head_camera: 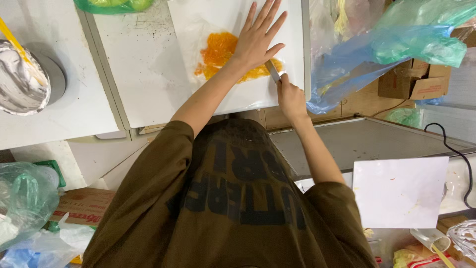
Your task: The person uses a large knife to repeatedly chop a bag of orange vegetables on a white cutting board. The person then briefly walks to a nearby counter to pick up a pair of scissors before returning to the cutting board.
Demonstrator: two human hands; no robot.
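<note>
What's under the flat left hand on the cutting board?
Left hand presses orange chopped food on the white board; the part beneath the palm is hidden. Right hand grips a knife.

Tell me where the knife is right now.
In the head view, the knife sits upper centre on the white cutting board, gripped by the right hand, its blade under the flat left hand beside the chopped orange food.

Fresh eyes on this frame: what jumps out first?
The orange chopped pile on the white cutting board at top centre, with the left hand spread flat over it. The right hand grips a knife beside it. At far left, a foil-lined bowl.
</note>
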